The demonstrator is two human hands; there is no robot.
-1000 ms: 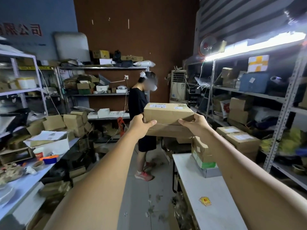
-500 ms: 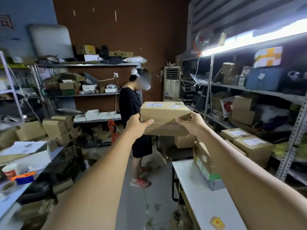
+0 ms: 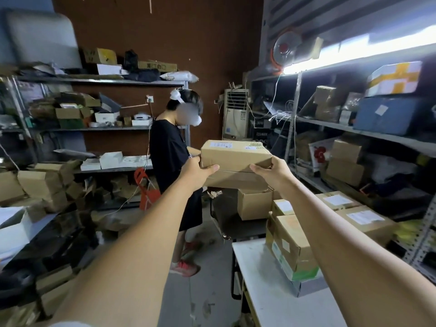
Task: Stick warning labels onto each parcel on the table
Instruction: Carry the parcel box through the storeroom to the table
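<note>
Two parcels, one brown carton stacked on the other, are held out at arm's length, well above the floor and past the far end of the white surface. The left hand grasps the stack at its near left corner with the thumb laid across the near face. The right hand clasps the near right corner the same way. A white shipping slip sits on the top lid, and no warning label shows on the faces turned this way.

Over the last second the grip has not altered and the stack has kept its place between the hands. The view has shifted, though: the surface has sunk lower in it, and the yellow label sheet that lay there has passed out of sight. That reads as a carry, not a sticking step — the pair is probably being moved off. Whether it is bound for the dark trolley beyond the surface or for the person in black standing behind cannot be told.

More cartons stand at the surface's far right edge — likely the work still waiting.
</note>
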